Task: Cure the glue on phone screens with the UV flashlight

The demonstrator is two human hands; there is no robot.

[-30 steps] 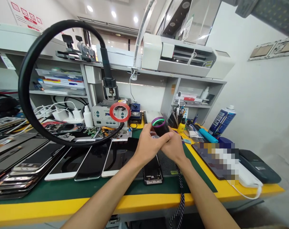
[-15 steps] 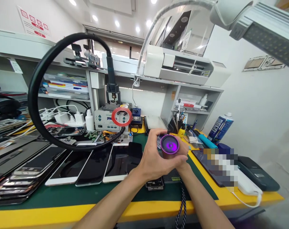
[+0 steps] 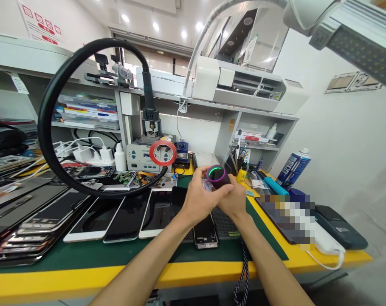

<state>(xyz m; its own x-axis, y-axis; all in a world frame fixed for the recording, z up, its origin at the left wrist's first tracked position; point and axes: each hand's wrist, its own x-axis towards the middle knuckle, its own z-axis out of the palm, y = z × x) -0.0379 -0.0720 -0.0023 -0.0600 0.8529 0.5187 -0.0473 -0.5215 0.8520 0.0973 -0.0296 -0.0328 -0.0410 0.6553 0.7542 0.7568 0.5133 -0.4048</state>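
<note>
Above the work mat, both hands close around a dark flashlight (image 3: pixel 218 180) with a purple rim. Its front end tilts up toward me, and a green arc shows inside the rim. My left hand (image 3: pixel 197 195) wraps its fingers and thumb around the head from the left. From the right, my right hand (image 3: pixel 235 199) grips the body, with its fingers partly hidden. Beneath the hands lies an opened phone (image 3: pixel 206 234) on a dark perforated pad (image 3: pixel 226 223). A braided cord (image 3: pixel 244 272) hangs below my right wrist over the table edge.
Several phones and screens (image 3: pixel 127 216) lie left on the green mat (image 3: pixel 142 251), beside a stack of phone parts (image 3: pixel 36 229). A soldering or hot-air station (image 3: pixel 138 156) stands behind, its black hose (image 3: pixel 44 127) looping forward. Right are a spray can (image 3: pixel 293 168) and a power bank-like block (image 3: pixel 339 227).
Both hands and the flashlight have moved slightly up and left, and its front has tilted upward. The purple glow inside has given way to a green arc. More of the opened phone shows.
</note>
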